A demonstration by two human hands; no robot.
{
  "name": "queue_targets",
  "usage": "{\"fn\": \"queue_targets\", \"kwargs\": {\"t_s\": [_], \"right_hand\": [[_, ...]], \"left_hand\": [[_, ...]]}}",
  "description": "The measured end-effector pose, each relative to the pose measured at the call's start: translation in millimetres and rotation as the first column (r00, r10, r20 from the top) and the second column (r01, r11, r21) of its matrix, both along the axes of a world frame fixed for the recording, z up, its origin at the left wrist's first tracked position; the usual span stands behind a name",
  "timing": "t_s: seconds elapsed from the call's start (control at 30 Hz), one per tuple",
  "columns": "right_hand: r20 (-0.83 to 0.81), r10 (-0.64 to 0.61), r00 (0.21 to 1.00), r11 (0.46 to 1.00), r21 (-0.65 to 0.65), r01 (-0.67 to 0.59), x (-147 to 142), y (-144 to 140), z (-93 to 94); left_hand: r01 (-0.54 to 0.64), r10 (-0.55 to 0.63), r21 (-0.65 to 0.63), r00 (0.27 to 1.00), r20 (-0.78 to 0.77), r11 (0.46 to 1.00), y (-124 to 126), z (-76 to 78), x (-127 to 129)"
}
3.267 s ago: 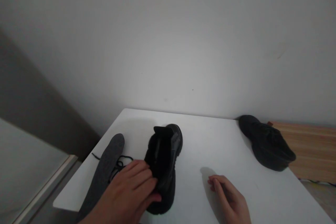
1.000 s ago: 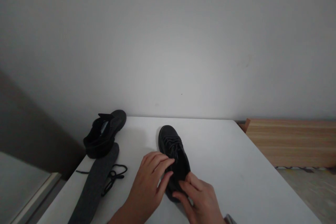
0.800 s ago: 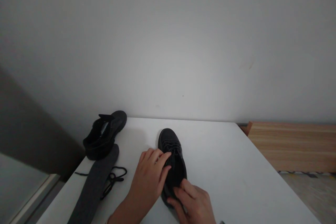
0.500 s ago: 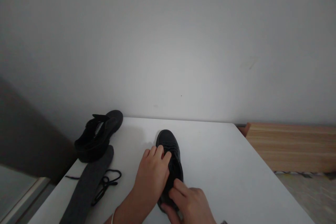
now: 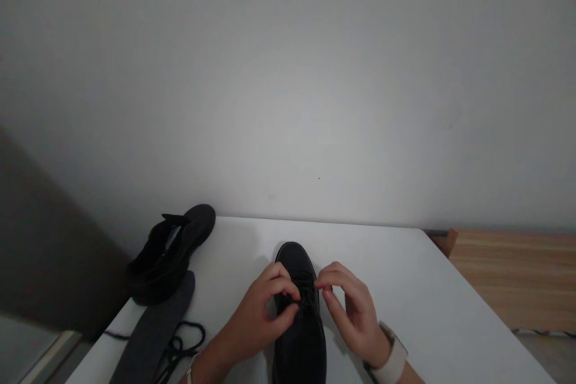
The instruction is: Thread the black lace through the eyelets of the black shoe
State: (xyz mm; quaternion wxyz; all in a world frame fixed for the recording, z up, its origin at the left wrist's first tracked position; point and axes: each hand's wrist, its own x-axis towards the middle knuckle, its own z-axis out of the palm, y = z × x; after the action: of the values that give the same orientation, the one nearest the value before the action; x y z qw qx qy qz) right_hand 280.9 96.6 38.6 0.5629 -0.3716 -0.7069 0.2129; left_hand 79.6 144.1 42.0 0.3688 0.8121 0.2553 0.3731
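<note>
A: What fills most of the view?

B: A plain grey-white wall (image 5: 288,72) takes up the upper half. Below it a white table (image 5: 405,288) stretches toward the viewer, and a light wooden surface (image 5: 513,276) sits beyond the table's right edge.

A: What lies on the table?

B: At the far left corner, a black shoe (image 5: 168,252) rests on its side with the tongue pulled open. Just in front of it lies a dark grey insole (image 5: 150,339), running off the bottom edge. A loose black shoelace (image 5: 180,342) is coiled just right of the insole, touching it.

A: And in the middle?

B: A second black shoe, the laced shoe (image 5: 300,324), stands upright on its sole at the table's near centre, toe pointing toward the wall.

A: Where are the hands?

B: Both are on that shoe's lacing. The left hand (image 5: 261,318) comes in from the lower left, its grip pinched together on the laces (image 5: 306,297), thumb meeting fingertips. The right hand (image 5: 353,312) comes in from the lower right, forefinger and thumb closed together at the same laces. A pale wristband (image 5: 393,360) wraps the right wrist.
</note>
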Motion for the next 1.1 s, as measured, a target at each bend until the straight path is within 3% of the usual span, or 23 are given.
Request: {"fn": "queue_targets", "kwargs": {"t_s": [0.1,0.33,0.73,0.93,1.1], "right_hand": [[0.023,0.112,0.993,0.993,-0.042,-0.111,-3.3,-9.9,-9.4],[0.097,0.258,0.961,0.956,-0.172,-0.239,-5.3,-14.4,-3.2],[0.19,0.121,0.974,0.993,-0.024,-0.119,-7.2,-14.3,-12.0],[0.251,0.136,0.958,0.991,-0.045,-0.129,-3.6,-12.7,-11.5],[0.254,0.076,0.964,0.997,0.0,-0.078,-2.5,-11.3,-12.0]], "left_hand": [[-0.025,0.022,0.044,0.997,0.076,0.999,-1.9,-13.1,2.6],[-0.123,0.106,0.1,0.982,0.154,0.987,-4.7,-26.7,8.2],[-0.145,0.123,0.133,0.98,0.158,0.981,-6.8,-24.2,7.8],[-0.146,0.125,0.124,0.979,0.162,0.981,-6.9,-26.0,8.0],[-0.138,0.117,0.121,0.979,0.168,0.983,-7.0,-25.3,8.1]]}}
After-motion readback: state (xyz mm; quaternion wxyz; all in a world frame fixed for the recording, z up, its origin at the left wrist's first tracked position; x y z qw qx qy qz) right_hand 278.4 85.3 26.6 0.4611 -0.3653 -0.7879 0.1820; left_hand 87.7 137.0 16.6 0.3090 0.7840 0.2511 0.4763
